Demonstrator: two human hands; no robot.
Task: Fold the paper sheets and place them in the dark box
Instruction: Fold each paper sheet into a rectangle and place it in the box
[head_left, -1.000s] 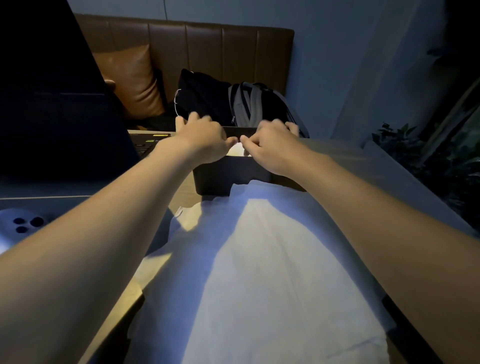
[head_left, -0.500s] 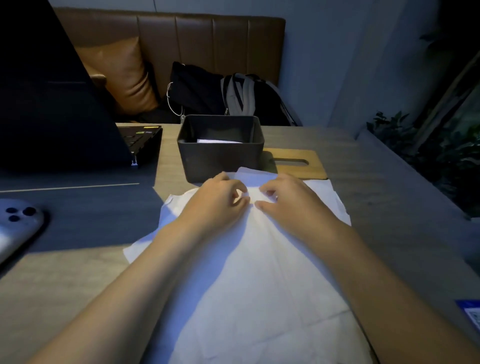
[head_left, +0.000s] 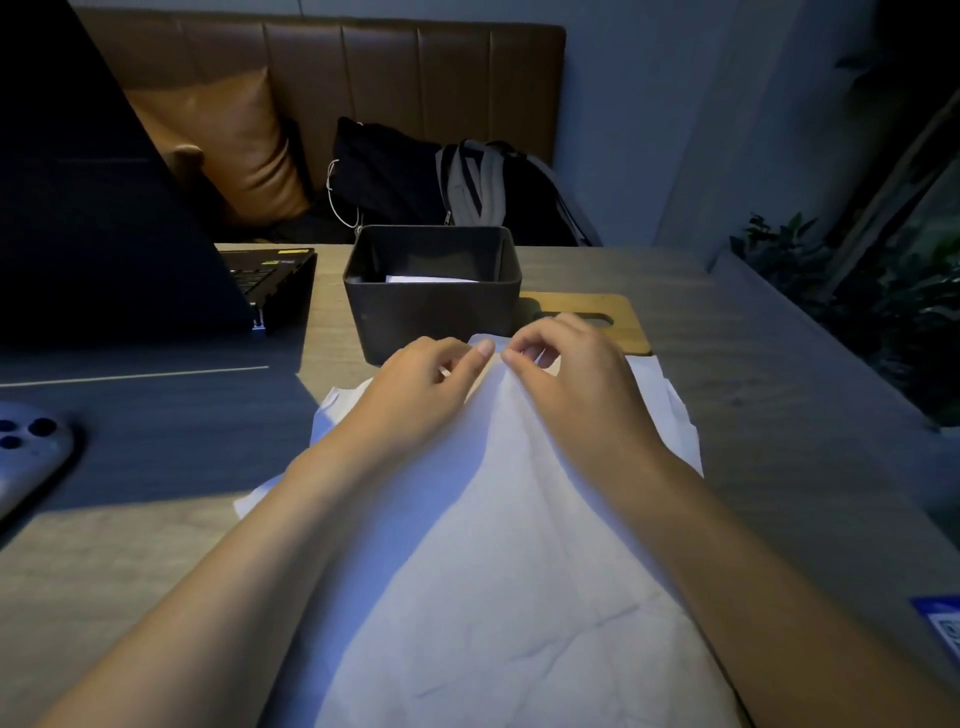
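Note:
A stack of white paper sheets (head_left: 498, 545) lies on the wooden table in front of me. My left hand (head_left: 421, 384) and my right hand (head_left: 571, 374) meet at the far edge of the top sheet, pinching it between thumb and fingers and lifting it slightly. Just beyond my fingers stands the dark box (head_left: 431, 312), open at the top. A folded white sheet (head_left: 428, 279) lies inside it.
An open laptop (head_left: 130, 218) stands at the left. A phone (head_left: 26, 457) lies at the left edge. A wooden lid (head_left: 592, 312) with a slot lies right of the box. Bags and a brown cushioned bench sit behind the table. A blue card (head_left: 940, 623) is at the right.
One second ago both hands were over the box with a folded sheet. They came back to the stack and now pinch the far edge of the top sheet, raising it a little.

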